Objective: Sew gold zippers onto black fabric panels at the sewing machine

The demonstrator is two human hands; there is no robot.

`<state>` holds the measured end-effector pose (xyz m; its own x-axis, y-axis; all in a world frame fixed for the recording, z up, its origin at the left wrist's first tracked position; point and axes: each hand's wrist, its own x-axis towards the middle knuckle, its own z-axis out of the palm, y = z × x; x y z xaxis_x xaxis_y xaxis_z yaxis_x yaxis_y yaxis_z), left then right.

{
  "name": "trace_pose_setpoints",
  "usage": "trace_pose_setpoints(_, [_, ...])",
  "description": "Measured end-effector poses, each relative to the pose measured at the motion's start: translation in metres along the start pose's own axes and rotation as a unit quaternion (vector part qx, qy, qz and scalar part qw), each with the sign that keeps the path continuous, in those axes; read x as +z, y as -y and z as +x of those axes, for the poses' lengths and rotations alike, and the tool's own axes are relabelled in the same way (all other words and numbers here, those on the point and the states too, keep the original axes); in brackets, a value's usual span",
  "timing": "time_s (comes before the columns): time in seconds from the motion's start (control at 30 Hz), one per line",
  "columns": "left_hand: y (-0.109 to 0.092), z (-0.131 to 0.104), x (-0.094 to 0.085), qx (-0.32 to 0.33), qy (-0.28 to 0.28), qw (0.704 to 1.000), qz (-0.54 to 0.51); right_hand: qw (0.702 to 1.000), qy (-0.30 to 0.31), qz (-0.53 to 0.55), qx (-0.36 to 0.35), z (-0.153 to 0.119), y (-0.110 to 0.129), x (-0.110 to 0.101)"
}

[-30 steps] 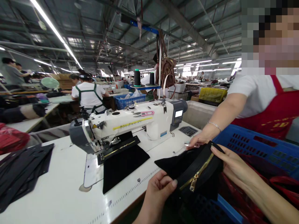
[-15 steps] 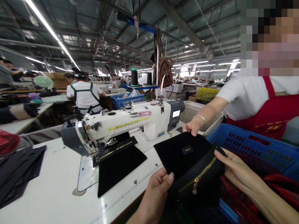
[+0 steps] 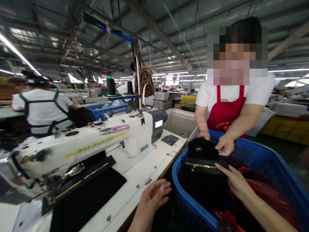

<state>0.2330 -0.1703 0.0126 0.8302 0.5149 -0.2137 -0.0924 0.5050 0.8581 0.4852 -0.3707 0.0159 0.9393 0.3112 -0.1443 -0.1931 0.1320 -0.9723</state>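
A black fabric piece with a gold zipper and a small label hangs over the blue basket. My right hand pinches the right end of its zipper band. Across from me, a person in a red apron holds the upper edge with both hands. My left hand is empty, fingers apart, beside the table's front edge. Another black piece with a gold zipper lies under the head of the white sewing machine.
The blue basket holds red plastic-wrapped material. Pink-handled snips rest on the machine arm. Thread cones stand behind it, near a hanging brown bag. Another person sits at the left.
The view has turned right. My left hand has let go of the black piece, which now hangs over the basket. The person across from me now has both hands at it.
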Motion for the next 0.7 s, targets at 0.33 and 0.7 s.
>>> trace_pose_setpoints(0.33, [0.020,0.002,-0.018,-0.036,-0.006,0.999,0.036,0.999,-0.018,0.046,0.013,0.013,-0.013,-0.022])
trace_pose_setpoints(0.7, [0.024,-0.003,-0.020,-0.037,-0.015,0.999,0.027,0.999,-0.036,0.008,0.023,0.019,-0.021,-0.031])
